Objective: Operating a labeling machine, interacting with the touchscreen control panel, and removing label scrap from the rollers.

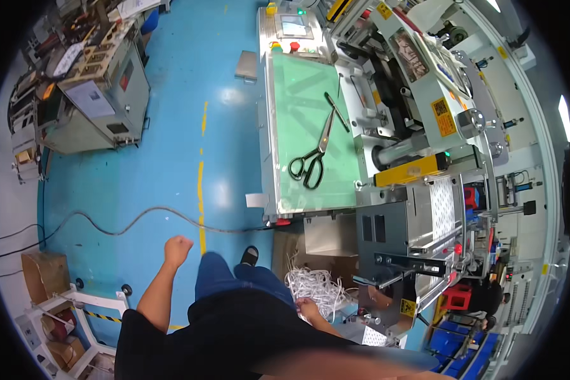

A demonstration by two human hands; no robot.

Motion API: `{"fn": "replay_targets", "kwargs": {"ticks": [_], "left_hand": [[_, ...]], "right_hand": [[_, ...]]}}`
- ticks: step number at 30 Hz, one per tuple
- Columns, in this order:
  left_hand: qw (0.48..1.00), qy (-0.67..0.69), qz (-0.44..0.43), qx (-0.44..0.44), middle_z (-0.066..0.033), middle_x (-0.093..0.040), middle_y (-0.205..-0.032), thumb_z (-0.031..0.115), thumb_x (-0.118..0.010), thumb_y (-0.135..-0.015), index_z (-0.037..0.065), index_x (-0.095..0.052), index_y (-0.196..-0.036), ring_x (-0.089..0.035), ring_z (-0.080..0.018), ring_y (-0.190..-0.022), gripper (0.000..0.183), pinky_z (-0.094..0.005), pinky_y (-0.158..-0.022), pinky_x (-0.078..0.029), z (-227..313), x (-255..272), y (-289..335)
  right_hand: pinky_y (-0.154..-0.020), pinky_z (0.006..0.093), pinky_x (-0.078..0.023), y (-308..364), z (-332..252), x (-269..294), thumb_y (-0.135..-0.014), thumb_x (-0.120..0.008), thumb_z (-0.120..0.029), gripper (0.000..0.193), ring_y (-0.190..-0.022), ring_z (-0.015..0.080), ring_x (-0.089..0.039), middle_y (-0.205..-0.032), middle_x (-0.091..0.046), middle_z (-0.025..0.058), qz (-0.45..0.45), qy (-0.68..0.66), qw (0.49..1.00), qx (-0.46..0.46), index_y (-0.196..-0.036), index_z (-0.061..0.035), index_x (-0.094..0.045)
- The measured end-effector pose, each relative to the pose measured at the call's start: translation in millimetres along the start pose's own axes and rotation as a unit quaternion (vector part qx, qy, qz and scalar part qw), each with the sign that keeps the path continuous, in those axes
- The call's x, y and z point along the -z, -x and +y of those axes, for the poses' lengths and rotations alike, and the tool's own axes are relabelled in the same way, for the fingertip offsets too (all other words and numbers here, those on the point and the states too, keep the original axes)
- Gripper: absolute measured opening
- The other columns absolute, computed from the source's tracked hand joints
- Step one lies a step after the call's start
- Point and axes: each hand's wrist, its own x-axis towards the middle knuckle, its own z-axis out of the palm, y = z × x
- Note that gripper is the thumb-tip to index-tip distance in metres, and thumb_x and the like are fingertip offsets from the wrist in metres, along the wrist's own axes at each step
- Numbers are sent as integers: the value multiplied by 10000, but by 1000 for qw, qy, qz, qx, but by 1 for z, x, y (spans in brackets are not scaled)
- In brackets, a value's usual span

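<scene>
My left hand (178,251) hangs over the blue floor, left of my leg. Its fingers are curled into a fist, and nothing shows in it. Low beside my right hip is my right hand (308,309), its fingers bent; what they hold, if anything, is hidden. Just beyond that hand lies a tangled heap of thin white strips (316,286) in a cardboard box (287,244). Ahead, black-handled scissors (316,154) rest on the green mat (301,107) of a machine table, with a slim black pen-like tool (337,112) near their tip.
A machine with rollers (402,151) and a yellow bar (411,170) stands along the right. A black cable (152,209) crosses the floor. At left are a grey cabinet (111,101) and a white wheeled frame (101,301). Another person (484,297) is at far right.
</scene>
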Motion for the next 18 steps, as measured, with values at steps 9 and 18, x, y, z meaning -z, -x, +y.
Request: {"fn": "replay_targets", "kwargs": {"ticks": [9,18], "left_hand": [[979,-5,-25,-200,-165,-610,-986,192,-683,-805,28,-593,-1026,-609,-301,-882,289,-396,-757,-494,206,39,-142],[890,40,42,-451,-181,-562,-1108,144,-664,-830,28,-548,-1059,-543,-349,-1029,282,-413,-892,-439,332,60,-482]], "right_hand": [[-488,288,-479,47,-112,-41,-845,-543,-35,114,-579,157,-601,-738,-629,50,248,-113,959,-76,-930,-48,-618],[-666,345,-532,52,-261,-188,-919,-564,-244,235,-783,203,-640,-905,-653,95,517,-109,849,-30,-1076,-75,-606]]}}
